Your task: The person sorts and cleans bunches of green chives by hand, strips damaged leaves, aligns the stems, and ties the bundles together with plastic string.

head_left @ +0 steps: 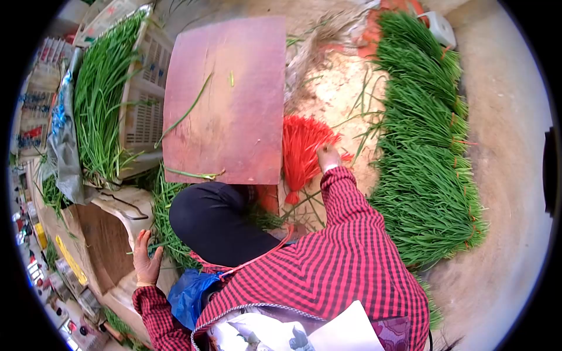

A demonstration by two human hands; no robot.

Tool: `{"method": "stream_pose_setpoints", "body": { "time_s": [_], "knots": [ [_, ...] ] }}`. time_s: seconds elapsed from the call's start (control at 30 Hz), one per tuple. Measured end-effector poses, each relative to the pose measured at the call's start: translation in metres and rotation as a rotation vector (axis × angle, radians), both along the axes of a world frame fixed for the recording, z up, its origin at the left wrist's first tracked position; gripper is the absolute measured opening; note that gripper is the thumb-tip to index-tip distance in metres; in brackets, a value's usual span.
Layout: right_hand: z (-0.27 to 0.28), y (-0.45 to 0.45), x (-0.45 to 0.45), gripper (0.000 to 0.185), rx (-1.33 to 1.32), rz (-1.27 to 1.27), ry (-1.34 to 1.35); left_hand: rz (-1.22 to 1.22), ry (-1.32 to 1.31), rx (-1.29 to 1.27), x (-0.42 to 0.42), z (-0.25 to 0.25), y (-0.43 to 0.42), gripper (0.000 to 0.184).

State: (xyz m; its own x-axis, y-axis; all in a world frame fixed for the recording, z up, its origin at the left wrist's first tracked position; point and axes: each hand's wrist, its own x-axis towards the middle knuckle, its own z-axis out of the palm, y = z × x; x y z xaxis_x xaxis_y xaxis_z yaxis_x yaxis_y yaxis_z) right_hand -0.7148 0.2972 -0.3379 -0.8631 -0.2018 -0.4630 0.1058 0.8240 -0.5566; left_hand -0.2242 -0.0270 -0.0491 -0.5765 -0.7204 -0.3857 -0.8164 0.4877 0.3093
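My right hand [329,157] is closed at the right edge of a bunch of red plastic tie strips [301,149], its fingers pinching in among the strip ends. The bunch is knotted at its lower end and lies beside a pinkish board [225,105]. A few loose green chive stalks [186,111] rest on that board. My left hand [147,257] is raised at the lower left with its fingers spread and nothing in it. Loose chives [167,205] lie close to it, next to my bent knee.
Tied chive bundles [418,140] are stacked in a long row on the right. At the upper left, loose chives [105,99] stand against a white plastic crate [146,88]. A blue plastic bag [190,295] is at my left side. A white device [439,29] sits behind the bundles.
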Motion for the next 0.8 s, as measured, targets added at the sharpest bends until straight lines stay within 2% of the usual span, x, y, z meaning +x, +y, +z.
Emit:
{"method": "stream_pose_setpoints", "body": {
  "time_s": [0.1, 0.17, 0.23, 0.27, 0.3, 0.33, 0.37, 0.47, 0.53, 0.63, 0.67, 0.7, 0.77, 0.8],
  "knots": [
    [-0.008, -0.038, -0.009, 0.035, -0.065, -0.107, -0.015, 0.001, -0.059, 0.034, 0.009, -0.001, 0.01, 0.062],
    [-0.047, -0.05, -0.007, 0.038, -0.08, -0.187, 0.062, 0.013, -0.089, 0.053, 0.006, 0.001, 0.012, 0.062],
    [-0.052, -0.051, -0.009, 0.036, 0.015, -0.119, 0.044, 0.012, -0.089, 0.054, 0.003, 0.001, 0.012, 0.061],
    [-0.053, -0.049, -0.01, 0.034, 0.014, -0.094, -0.074, -0.021, -0.039, 0.037, 0.003, -0.001, 0.009, 0.059],
    [-0.046, -0.05, -0.011, 0.032, 0.013, -0.069, -0.191, -0.02, -0.04, 0.039, -0.003, 0.001, 0.008, 0.059],
    [-0.031, -0.052, -0.004, 0.024, -0.23, -0.28, -0.316, -0.005, -0.019, 0.043, -0.014, 0.006, 0.006, 0.059],
    [-0.016, -0.053, 0.0, 0.021, -0.347, -0.411, -0.385, 0.009, 0.003, 0.047, -0.023, 0.01, 0.003, 0.058],
    [-0.001, -0.039, 0.01, 0.027, -0.327, -0.446, -0.351, -0.011, 0.112, 0.032, -0.056, 0.019, -0.007, 0.053],
    [-0.005, -0.021, 0.014, 0.034, -0.293, -0.39, -0.222, -0.067, 0.257, 0.0, -0.091, 0.027, -0.009, 0.049],
    [-0.005, -0.005, 0.018, 0.036, -0.419, -0.388, -0.268, -0.152, 0.495, 0.012, -0.158, 0.042, 0.0, 0.045],
    [0.008, -0.006, 0.022, 0.031, -0.422, -0.302, -0.235, -0.185, 0.562, 0.014, -0.182, 0.048, 0.008, 0.043],
    [-0.005, 0.002, 0.022, 0.026, -0.268, 0.016, 0.004, -0.216, 0.63, 0.009, -0.206, 0.052, 0.019, 0.04],
    [0.063, -0.017, 0.039, 0.026, -0.175, 0.188, -0.107, -0.394, 0.687, -0.002, -0.253, 0.05, 0.045, 0.036],
    [0.079, -0.021, 0.051, 0.029, -0.301, 0.168, -0.243, -0.551, 0.722, -0.082, -0.273, 0.042, 0.06, 0.03]
  ]
}}
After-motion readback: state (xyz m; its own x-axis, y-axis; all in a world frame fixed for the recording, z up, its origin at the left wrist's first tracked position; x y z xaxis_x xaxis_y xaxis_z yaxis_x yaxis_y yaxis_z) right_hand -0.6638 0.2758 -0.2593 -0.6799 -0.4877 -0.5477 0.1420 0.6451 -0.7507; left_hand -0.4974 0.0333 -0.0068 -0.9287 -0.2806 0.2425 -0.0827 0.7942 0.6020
